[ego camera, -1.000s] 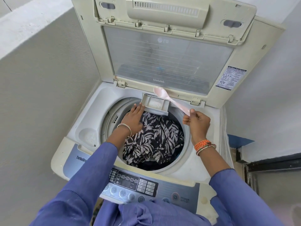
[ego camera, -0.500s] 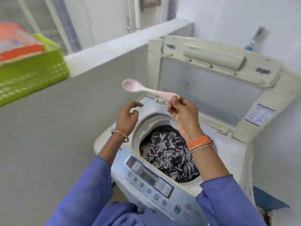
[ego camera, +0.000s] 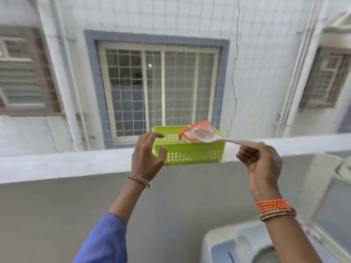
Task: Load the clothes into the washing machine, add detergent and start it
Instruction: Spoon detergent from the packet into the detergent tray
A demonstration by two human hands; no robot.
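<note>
1. Bright, even daylight; no hard shadows.
2. Motion blur smears the side windows (ego camera: 24, 73) and the washer (ego camera: 284, 242).
3. The basket (ego camera: 190, 152) and middle window (ego camera: 159, 90) look sharpest.
4. Wide-angle bending curves the ledge (ego camera: 76, 164) and edges.

Basket (ego camera: 190, 154) sitting on the ledge (ego camera: 66, 164), centre frame, w/ a window (ego camera: 159, 92) behind it across the gap. Packet (ego camera: 197, 128) lying in the basket's right end. Spoon (ego camera: 212, 138) hanging in front of that packet, handle running right into the right hand (ego camera: 260, 160). Left hand (ego camera: 147, 158) hovering just left of the basket. Washing machine (ego camera: 284, 240) sitting bottom right, below the ledge.
</note>
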